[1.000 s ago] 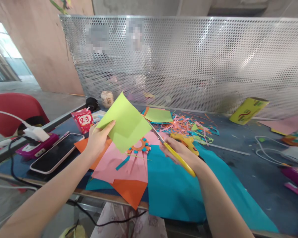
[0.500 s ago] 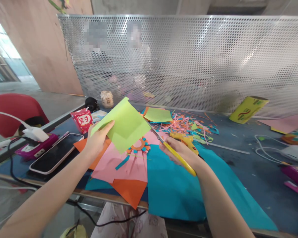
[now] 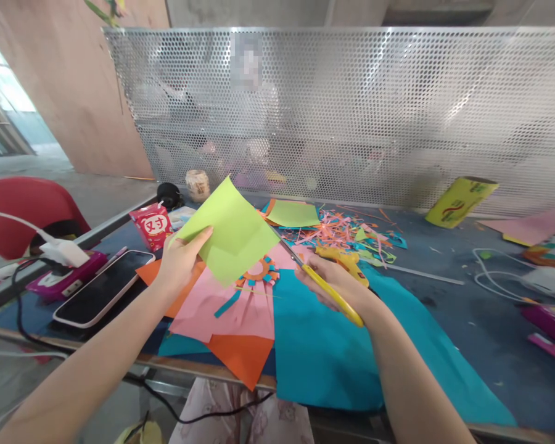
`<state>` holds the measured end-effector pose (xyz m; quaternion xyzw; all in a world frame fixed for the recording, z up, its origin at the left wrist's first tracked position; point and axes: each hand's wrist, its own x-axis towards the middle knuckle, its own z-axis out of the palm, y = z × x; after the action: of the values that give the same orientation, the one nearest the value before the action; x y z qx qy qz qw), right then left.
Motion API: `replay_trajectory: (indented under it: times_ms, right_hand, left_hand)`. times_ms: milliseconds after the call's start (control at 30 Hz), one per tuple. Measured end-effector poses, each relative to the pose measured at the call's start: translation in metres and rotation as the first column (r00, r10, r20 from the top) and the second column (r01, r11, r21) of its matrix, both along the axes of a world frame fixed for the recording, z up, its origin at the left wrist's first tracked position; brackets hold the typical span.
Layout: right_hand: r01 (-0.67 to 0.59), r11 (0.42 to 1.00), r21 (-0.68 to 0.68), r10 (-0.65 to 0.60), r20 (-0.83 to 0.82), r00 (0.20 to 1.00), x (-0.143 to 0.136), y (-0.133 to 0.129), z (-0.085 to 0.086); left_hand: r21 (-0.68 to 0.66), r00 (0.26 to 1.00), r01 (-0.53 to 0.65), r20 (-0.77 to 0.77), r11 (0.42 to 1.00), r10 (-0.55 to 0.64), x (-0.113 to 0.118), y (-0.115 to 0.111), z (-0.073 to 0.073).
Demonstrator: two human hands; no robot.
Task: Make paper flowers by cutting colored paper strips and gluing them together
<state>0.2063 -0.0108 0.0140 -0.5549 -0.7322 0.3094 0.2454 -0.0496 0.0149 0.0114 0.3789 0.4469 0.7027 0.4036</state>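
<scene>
Lime-green paper, squarish, faintly creased, corner pointing up, left fingers pinching it, right fingers wrapped around yellow-handled scissors

The held sheet was positioned in the left fingers, extending toward the right fingers. The scissors were located in the right fingers, blades at the sheet's right corner. On the worktop, layered sheets lay below the left fingers, with a paper ring on top, between both sets of fingers. A large sheet lay beneath the right fingers. The phone lay left of the left fingers, the power strip farther left. Scraps and, to their left, stacked squares lay behind the right fingers. A screen stood behind these items.
</scene>
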Motion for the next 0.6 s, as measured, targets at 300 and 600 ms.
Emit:
replay_trajectory:
  times_ms: [300, 600]
  right_hand:
    - [-0.015, 0.996, -0.087, 0.013, -0.019, 1.0, 0.0009, 0.0004, 0.0015]
    - [-0.012, 0.997, -0.071, 0.01, -0.026, 1.0, 0.001, -0.0002, 0.0017]
  left_hand:
    - [-0.003, 0.999, 0.046, 0.025, 0.999, -0.046, -0.0028, 0.0027, -0.0064]
    - [0.026, 0.999, 0.041, 0.009, 0.999, -0.041, 0.0018, -0.0002, -0.0048]
